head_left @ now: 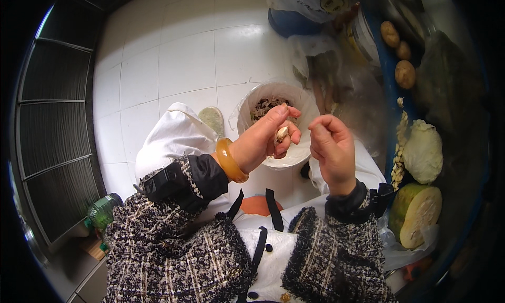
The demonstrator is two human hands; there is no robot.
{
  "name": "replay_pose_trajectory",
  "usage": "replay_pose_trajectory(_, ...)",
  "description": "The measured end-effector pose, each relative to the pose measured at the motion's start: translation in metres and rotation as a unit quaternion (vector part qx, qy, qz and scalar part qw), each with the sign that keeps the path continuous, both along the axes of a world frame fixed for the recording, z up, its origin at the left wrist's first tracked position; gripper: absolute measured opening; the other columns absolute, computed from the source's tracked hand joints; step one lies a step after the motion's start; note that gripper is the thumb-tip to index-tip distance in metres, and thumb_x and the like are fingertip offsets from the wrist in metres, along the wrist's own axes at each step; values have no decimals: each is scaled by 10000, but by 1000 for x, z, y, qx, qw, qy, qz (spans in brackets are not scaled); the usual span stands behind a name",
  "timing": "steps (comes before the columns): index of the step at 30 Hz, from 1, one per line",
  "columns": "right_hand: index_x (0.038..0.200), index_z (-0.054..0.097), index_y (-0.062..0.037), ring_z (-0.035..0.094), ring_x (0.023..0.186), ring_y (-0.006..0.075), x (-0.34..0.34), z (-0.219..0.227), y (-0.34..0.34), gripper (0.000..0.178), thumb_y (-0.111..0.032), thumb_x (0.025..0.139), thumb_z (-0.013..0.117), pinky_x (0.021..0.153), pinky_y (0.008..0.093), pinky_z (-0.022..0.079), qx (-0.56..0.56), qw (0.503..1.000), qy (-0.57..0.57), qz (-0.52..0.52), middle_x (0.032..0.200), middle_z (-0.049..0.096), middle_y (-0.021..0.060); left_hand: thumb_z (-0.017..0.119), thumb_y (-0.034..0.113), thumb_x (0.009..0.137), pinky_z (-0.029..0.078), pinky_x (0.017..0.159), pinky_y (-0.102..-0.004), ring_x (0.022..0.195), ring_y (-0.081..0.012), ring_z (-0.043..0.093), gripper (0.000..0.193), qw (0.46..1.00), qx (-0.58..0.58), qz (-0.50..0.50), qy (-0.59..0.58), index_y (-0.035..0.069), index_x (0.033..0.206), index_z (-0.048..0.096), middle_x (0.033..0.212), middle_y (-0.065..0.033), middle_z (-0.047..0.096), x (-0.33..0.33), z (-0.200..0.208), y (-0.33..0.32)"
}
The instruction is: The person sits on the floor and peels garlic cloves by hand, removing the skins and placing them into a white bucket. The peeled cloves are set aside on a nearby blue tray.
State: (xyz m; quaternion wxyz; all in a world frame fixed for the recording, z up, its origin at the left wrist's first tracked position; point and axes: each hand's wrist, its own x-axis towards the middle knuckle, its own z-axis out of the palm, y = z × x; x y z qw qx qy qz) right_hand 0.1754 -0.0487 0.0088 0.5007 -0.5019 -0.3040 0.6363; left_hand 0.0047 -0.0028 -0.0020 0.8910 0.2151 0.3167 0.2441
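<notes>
My left hand (259, 133), with an amber-coloured bangle at its wrist, is held over a lined waste bin. Its fingers are curled around garlic (282, 133), pale and partly hidden in the palm. To its right, apart from it, my right hand (335, 149) is closed with thumb and forefinger pinched together; whatever it may hold is hidden. Below both hands stands the white bin (295, 156), a clear plastic bag spread over its rim. Dark, loose scraps (271, 104) lie inside it. At the right, a line of separate garlic cloves (400, 147) lies beside a pale cabbage (424, 153).
A cut green-skinned gourd (420, 219) sits near my right sleeve. Potatoes (405, 74) lie farther back on the right. Plastic bags (315, 55) and a blue tub (294, 23) stand beyond the bin. Green bottles (105, 211) are at left, by dark cabinet panels (52, 129).
</notes>
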Motion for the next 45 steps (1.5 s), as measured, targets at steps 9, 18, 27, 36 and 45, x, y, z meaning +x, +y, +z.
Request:
replay_pose_trajectory(9, 965, 679, -12, 502, 577, 91, -10, -12, -2, 153, -36, 814, 674, 531, 235, 402, 152, 938, -304, 66, 718, 578, 57, 364, 494, 979, 254, 545, -217, 572, -61, 302, 532, 993, 77, -51, 71, 102, 1338, 379, 717, 45, 398, 3, 4, -6)
replay_pose_trajectory(18, 883, 649, 12, 460, 554, 79, -7, -6, -4, 69, -40, 838, 654, 526, 225, 379, 112, 937, -331, 1, 717, 570, 38, 457, 349, 953, 253, 523, -191, 576, -28, 316, 351, 993, 82, -59, 70, 71, 1162, 501, 745, 41, 475, -5, 2, 3)
replay_pose_trajectory(27, 923, 639, 20, 383, 555, 38, -4, -8, -3, 103, -61, 860, 643, 512, 199, 331, 75, 947, -313, -7, 629, 474, -34, 577, 181, 894, 384, 539, -233, 611, -51, 457, 170, 948, 276, -15, 161, 10, 889, 575, 693, 9, 527, -2, -10, -5)
replay_pose_trajectory(36, 1027, 649, 14, 504, 613, 42, -9, -8, 1, 168, -71, 887, 614, 547, 191, 395, 215, 917, -334, 37, 803, 629, 38, 575, 144, 867, 390, 519, -272, 554, -114, 459, 152, 885, 413, -10, 217, -8, 869, 582, 651, -62, 523, -6, -3, -4)
replay_pose_trajectory(45, 1054, 559, -13, 494, 611, 46, -12, -3, -3, 160, -78, 908, 572, 538, 217, 387, 123, 958, -256, 36, 704, 567, -5, 575, 131, 924, 402, 623, -197, 715, -26, 474, 136, 937, 305, -5, 168, -1, 954, 584, 796, 19, 551, -7, -6, -6)
